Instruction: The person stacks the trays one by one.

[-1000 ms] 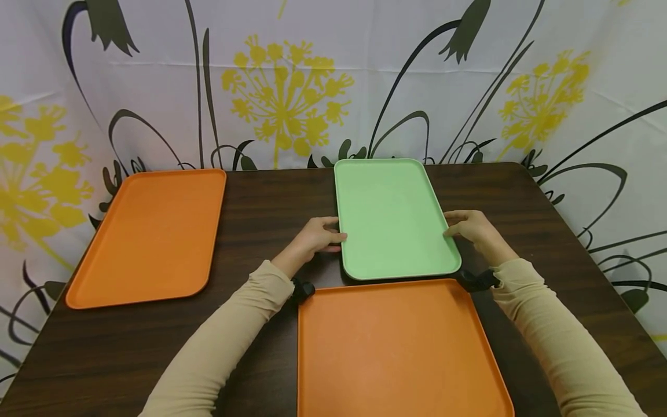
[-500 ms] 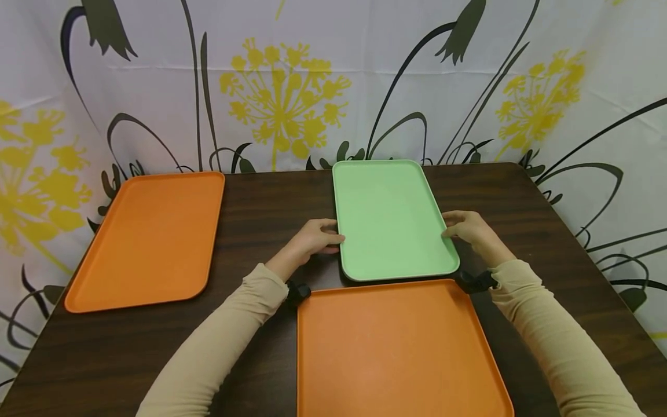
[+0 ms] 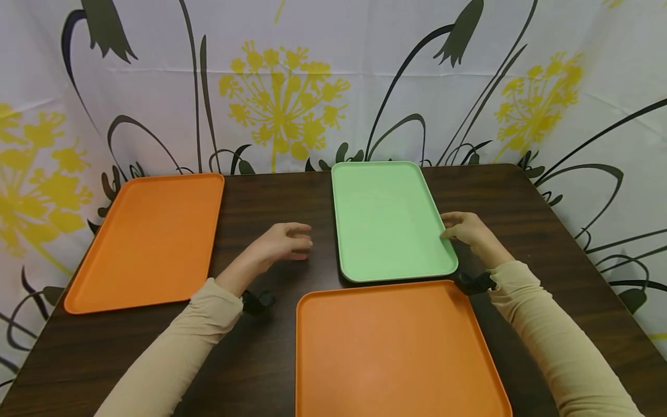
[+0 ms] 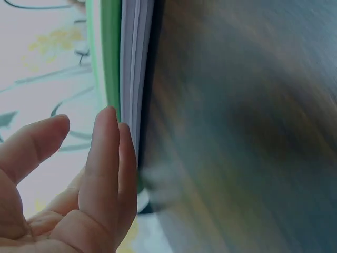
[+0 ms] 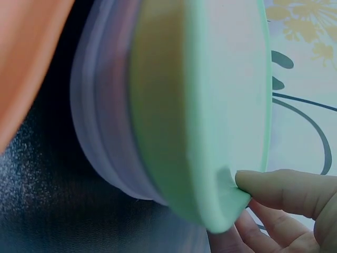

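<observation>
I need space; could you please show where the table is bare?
Bare: table beyond the left hand, between left orange tray and green tray; also right of the right hand. Crowded: between green tray and near orange tray.

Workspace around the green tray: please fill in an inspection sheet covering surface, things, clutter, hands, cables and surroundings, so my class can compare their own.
Surface: dark wood-look table.
Job's things: green tray toward the far side, with pale layers under it, their kind unclear; nearer orange tray in front, cut off by the frame; left orange tray at the table's left.
Clutter: nothing seen.
Grippers: left hand holds nothing, apart from the green tray; right hand pinches the green tray's right edge.
Cables: nothing seen.
Surroundings: white cloth with yellow and dark plant prints behind the table.
</observation>
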Demonstrator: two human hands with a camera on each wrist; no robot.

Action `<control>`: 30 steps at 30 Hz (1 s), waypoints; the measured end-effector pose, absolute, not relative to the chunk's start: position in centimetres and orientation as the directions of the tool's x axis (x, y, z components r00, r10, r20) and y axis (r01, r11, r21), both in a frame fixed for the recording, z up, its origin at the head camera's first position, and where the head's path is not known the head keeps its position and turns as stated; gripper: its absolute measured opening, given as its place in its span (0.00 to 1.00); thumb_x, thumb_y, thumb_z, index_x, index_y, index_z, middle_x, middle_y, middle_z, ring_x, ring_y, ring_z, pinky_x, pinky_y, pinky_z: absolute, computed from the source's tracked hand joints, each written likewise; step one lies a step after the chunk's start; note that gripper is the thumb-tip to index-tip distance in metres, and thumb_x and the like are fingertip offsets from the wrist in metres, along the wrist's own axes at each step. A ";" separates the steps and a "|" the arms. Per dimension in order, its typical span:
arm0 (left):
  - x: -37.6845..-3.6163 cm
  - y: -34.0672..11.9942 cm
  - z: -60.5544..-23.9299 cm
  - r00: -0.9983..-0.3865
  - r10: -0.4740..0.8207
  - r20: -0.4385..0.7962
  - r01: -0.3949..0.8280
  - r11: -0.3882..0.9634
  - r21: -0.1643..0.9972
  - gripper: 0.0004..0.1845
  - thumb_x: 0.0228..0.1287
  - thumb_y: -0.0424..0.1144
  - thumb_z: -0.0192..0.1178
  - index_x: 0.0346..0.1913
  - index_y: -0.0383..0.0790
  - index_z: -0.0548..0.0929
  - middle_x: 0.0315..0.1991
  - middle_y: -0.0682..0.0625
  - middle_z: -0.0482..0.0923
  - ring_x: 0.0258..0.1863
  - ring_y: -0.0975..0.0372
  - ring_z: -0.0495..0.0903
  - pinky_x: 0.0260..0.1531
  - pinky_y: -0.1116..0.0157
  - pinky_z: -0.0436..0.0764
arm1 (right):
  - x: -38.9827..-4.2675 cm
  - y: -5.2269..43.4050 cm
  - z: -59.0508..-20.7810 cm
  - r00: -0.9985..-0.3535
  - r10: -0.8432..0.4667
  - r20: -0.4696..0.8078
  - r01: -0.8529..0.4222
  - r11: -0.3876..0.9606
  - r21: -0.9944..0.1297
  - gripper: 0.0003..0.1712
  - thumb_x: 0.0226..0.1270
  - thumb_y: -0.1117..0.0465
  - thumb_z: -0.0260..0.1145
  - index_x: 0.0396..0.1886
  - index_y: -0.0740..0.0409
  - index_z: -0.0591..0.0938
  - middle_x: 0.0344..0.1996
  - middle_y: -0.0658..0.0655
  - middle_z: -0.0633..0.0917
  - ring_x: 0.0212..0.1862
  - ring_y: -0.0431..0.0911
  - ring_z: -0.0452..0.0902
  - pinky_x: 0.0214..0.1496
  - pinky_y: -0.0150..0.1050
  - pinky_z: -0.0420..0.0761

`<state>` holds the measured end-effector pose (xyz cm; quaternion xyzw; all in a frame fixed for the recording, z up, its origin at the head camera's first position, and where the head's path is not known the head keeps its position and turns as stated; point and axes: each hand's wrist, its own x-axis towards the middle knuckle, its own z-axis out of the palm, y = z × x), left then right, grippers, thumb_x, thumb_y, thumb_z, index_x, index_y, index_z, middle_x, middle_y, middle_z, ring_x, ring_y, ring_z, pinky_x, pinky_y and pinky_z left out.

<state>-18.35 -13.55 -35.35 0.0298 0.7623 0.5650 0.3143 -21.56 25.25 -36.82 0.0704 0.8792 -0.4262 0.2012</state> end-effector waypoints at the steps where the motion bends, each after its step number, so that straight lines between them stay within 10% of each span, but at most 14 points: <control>1: -18.2 -14.2 -35.2 -0.804 0.400 -0.439 -0.302 0.362 0.882 0.30 0.72 0.31 0.48 0.73 0.28 0.53 0.69 0.28 0.58 0.68 0.42 0.64 0.63 0.53 0.75 | -21.5 25.3 -36.8 -0.908 -0.050 -0.415 0.295 0.626 -0.722 0.34 0.64 0.71 0.60 0.69 0.73 0.62 0.61 0.76 0.71 0.55 0.53 0.73 0.53 0.36 0.80; 14: -16.5 -23.3 -32.8 -0.885 0.290 -0.364 -0.219 0.430 0.876 0.32 0.76 0.42 0.45 0.73 0.28 0.51 0.71 0.29 0.55 0.66 0.43 0.66 0.55 0.68 0.81 | -21.6 25.3 -36.8 -0.907 -0.053 -0.417 0.296 0.624 -0.723 0.35 0.64 0.71 0.60 0.69 0.72 0.62 0.61 0.75 0.70 0.55 0.54 0.73 0.57 0.42 0.79; 22: -15.9 -29.3 -33.1 -0.924 0.165 -0.346 -0.235 0.469 0.852 0.35 0.75 0.46 0.44 0.74 0.28 0.47 0.70 0.28 0.55 0.40 0.86 0.72 0.45 0.77 0.82 | -21.6 25.1 -36.9 -0.906 -0.064 -0.418 0.293 0.619 -0.729 0.35 0.65 0.70 0.60 0.70 0.72 0.61 0.61 0.75 0.70 0.56 0.55 0.71 0.57 0.41 0.79; 27: -15.1 -33.1 -33.3 -0.936 0.109 -0.334 -0.253 0.449 0.857 0.37 0.74 0.44 0.46 0.73 0.25 0.45 0.47 0.66 0.73 0.38 0.88 0.74 0.41 0.79 0.82 | -21.7 24.9 -37.0 -0.908 -0.072 -0.413 0.288 0.608 -0.739 0.34 0.65 0.71 0.59 0.70 0.71 0.61 0.61 0.75 0.70 0.57 0.56 0.71 0.59 0.43 0.78; 30: -14.4 -35.5 -33.5 -0.937 0.089 -0.337 -0.287 0.350 0.892 0.27 0.73 0.41 0.50 0.72 0.44 0.60 0.39 0.79 0.71 0.36 0.85 0.76 0.37 0.79 0.82 | -21.8 24.8 -37.0 -0.904 -0.076 -0.420 0.294 0.603 -0.741 0.34 0.66 0.71 0.58 0.71 0.71 0.60 0.62 0.75 0.70 0.57 0.55 0.71 0.56 0.39 0.79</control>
